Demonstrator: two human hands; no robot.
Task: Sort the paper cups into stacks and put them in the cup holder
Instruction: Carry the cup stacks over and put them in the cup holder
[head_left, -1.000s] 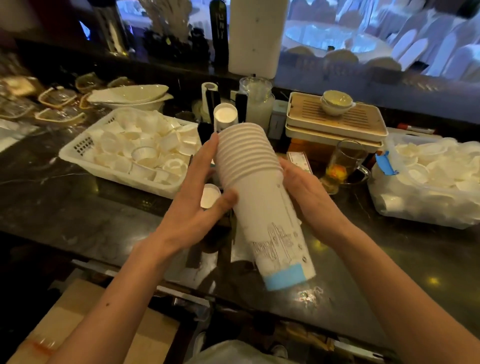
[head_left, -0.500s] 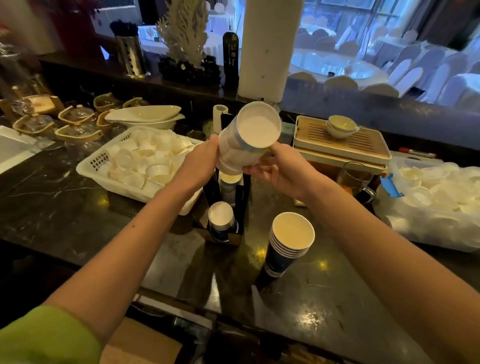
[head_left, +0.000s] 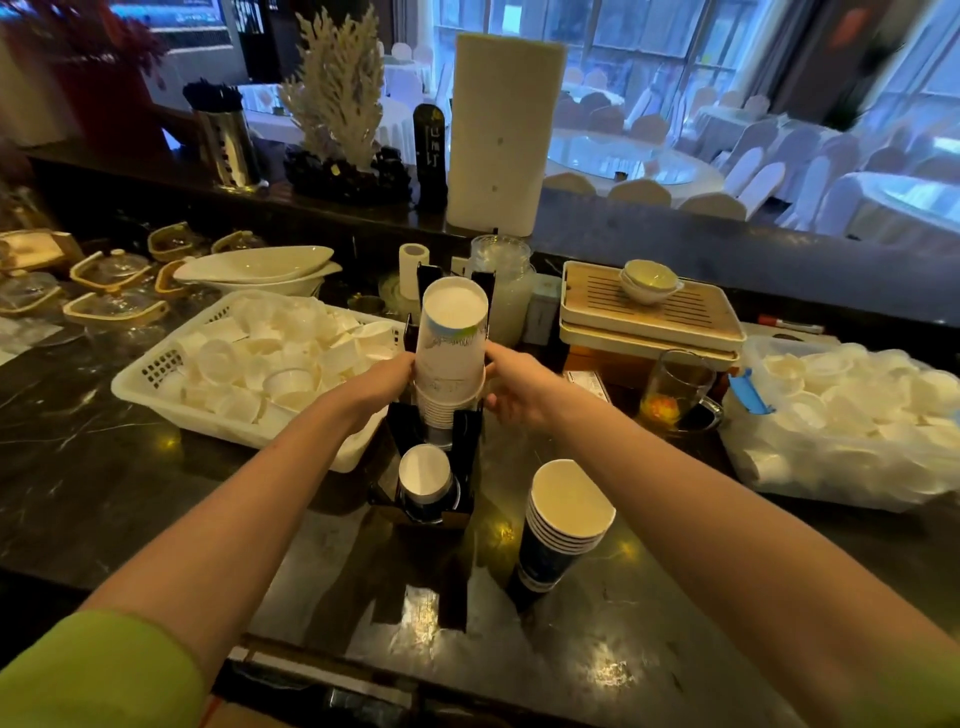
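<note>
A stack of white paper cups (head_left: 451, 353) stands upside down, bottoms up, in the middle slot of the black cup holder (head_left: 464, 441). My left hand (head_left: 382, 382) grips its left side and my right hand (head_left: 511, 387) its right side, just above the holder's walls. A short upside-down stack of dark blue cups (head_left: 427, 480) sits in the holder's front slot. On the counter to the right stands a loose stack of dark blue cups (head_left: 563, 525), rims up.
A white basket (head_left: 156, 384) of small white cups lies left of the holder. A plastic bag (head_left: 857, 426) of white cups lies at right. Behind are a glass mug (head_left: 675, 389), a wooden tea tray (head_left: 649, 312), a glass jar (head_left: 506, 286) and stacked dishes (head_left: 257, 267).
The white stack went from lying sideways in my hands, to raised over the holder, to lowered upside down into the middle slot. My view has risen and pulled back.
</note>
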